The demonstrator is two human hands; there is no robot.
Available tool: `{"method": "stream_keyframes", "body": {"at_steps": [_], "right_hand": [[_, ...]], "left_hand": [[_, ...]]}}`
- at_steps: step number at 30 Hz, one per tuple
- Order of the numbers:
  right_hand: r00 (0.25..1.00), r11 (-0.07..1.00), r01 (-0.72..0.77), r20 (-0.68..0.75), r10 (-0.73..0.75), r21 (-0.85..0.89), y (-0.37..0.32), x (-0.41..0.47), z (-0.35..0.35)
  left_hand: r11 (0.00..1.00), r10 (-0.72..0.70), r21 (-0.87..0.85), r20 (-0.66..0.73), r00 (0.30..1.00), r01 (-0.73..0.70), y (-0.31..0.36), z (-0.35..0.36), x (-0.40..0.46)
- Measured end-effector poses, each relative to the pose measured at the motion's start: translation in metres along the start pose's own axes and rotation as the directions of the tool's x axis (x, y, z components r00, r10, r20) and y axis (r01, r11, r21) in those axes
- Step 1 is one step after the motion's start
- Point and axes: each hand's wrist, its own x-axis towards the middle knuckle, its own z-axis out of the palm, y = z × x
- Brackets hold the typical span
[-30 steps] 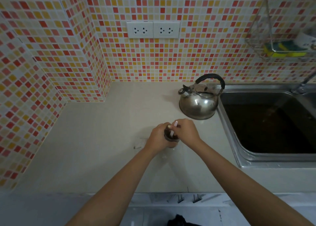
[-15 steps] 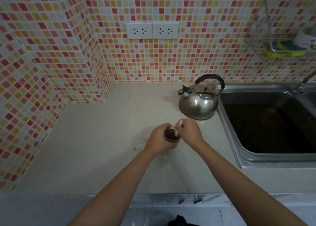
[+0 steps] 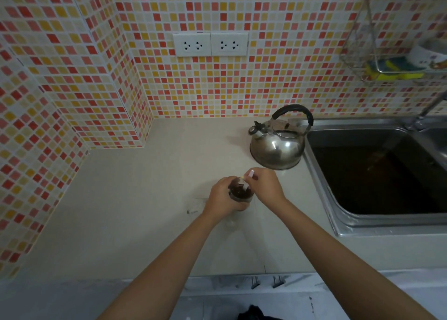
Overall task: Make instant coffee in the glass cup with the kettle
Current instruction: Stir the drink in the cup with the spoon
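The glass cup [image 3: 240, 194] holds dark brown coffee and stands on the beige counter in the middle of the view. My left hand [image 3: 221, 196] wraps around its left side. My right hand [image 3: 264, 186] pinches a small white stirrer [image 3: 248, 178] whose lower end dips into the cup, with its upper end sticking out above my fingers. The steel kettle [image 3: 278, 148] with a black handle sits behind the cup to the right, apart from both hands, next to the sink.
A steel sink [image 3: 321, 174] filled with dark water lies to the right, with a tap [image 3: 420, 116] at its far corner. A torn sachet scrap [image 3: 193, 209] lies left of the cup. A wire rack [image 3: 387, 65] with sponges hangs on the tiled wall.
My right hand has shifted the stirrer around inside the cup, its top end swinging slightly. My left hand and the cup have stayed in place.
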Motion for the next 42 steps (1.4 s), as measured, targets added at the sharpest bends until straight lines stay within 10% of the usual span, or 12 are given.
{"method": "stream_keyframes", "body": {"at_steps": [42], "right_hand": [[0.999,0.998,-0.003,-0.046,0.006,0.059,0.015,-0.004,0.002]], "left_hand": [[0.997,-0.008,-0.075,-0.033,0.999,0.006,-0.005,0.003,-0.003]]}}
